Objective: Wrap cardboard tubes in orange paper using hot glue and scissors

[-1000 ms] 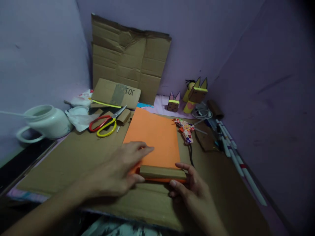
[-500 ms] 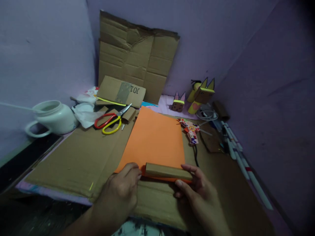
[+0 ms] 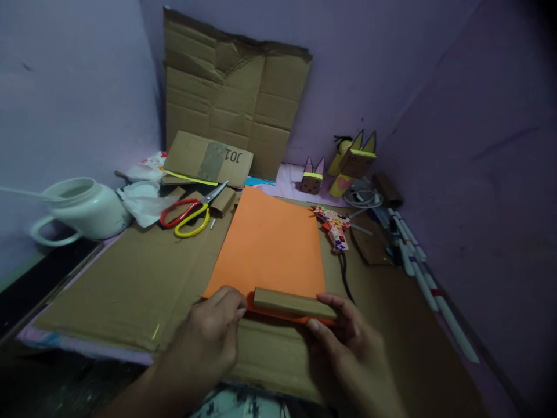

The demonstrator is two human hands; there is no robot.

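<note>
An orange paper sheet (image 3: 272,244) lies on a flat cardboard mat (image 3: 130,284). A brown cardboard tube (image 3: 293,303) lies across the sheet's near edge, with the orange paper curled up under it. My left hand (image 3: 213,339) pinches the near left edge of the paper beside the tube's left end. My right hand (image 3: 348,342) grips the tube's right end, thumb and fingers around it.
Red and yellow scissors (image 3: 189,213) lie at the back left, beside a white jug (image 3: 82,208) and crumpled tissue. A patterned glue gun (image 3: 334,225), glue sticks (image 3: 420,273) and small cardboard cat figures (image 3: 350,165) stand at the right. Folded cardboard (image 3: 235,93) leans on the wall.
My left hand drew back from flat on the orange sheet to its near left edge and closed on it. The right hand stayed on the tube.
</note>
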